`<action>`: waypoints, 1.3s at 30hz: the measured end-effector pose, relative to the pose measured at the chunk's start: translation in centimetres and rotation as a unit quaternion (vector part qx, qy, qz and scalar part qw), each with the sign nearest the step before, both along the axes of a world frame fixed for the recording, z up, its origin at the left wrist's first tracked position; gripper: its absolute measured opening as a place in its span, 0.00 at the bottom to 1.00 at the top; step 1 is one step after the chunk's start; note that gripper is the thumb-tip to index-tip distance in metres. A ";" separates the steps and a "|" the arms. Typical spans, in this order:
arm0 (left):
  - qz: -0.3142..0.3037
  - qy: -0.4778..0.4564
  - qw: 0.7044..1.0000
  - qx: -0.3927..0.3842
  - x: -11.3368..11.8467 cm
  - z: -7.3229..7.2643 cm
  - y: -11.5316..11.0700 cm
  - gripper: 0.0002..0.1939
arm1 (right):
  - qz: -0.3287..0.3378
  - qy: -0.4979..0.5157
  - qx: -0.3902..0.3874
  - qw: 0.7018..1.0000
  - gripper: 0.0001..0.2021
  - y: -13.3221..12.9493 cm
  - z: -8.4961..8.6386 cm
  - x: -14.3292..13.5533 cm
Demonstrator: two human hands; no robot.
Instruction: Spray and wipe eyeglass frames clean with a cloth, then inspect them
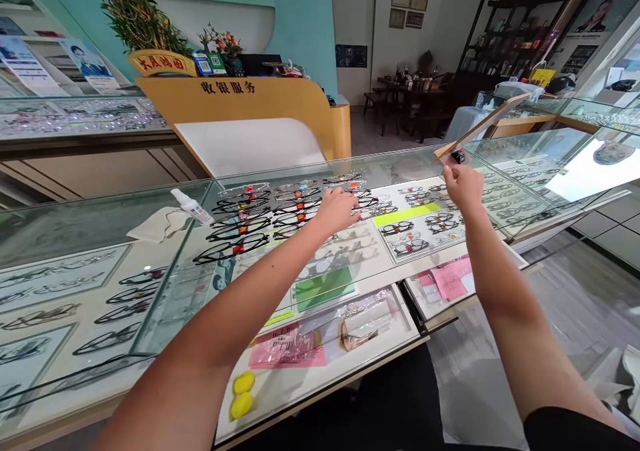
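My left hand reaches over the glass counter with its fingers closed at a pair of black eyeglasses in the rightmost row. Other eyeglasses with red and orange tags stand in rows to its left on the glass top. Farther right, my right hand is closed at the lower corner of a tilted, wooden-framed panel, perhaps a tabletop mirror. A small black object sits just above the fingers. My fingertips are partly hidden in both hands.
A white spray bottle and a folded cloth lie on the glass at left. Below, an open drawer holds pink cards, plastic-wrapped items and a yellow case. A second drawer projects at right. A cashier desk stands behind.
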State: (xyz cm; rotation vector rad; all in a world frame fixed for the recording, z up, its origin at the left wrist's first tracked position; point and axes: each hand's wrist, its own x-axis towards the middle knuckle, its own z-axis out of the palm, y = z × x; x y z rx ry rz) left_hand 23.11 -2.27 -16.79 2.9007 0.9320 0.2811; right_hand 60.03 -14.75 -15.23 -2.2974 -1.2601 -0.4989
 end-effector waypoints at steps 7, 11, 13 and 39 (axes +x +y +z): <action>-0.012 0.014 1.000 0.019 1.0 -0.1 0.1 0.12 | 0.149 -0.064 0.102 0.982 0.26 2.1 1.5 -3.8; 0.003 0.016 1.000 0.012 1.5 -0.3 0.1 0.11 | 0.048 -0.016 -0.014 0.999 0.23 -1.1 -1.6 0.7; 0.000 0.020 1.000 0.006 1.6 -0.3 0.2 0.11 | -0.024 0.013 -0.073 0.997 0.26 -3.2 -3.6 3.2; 0.006 0.147 0.982 -0.115 2.6 2.0 1.0 0.14 | -0.103 0.113 -0.215 0.964 0.51 -6.1 -7.5 4.9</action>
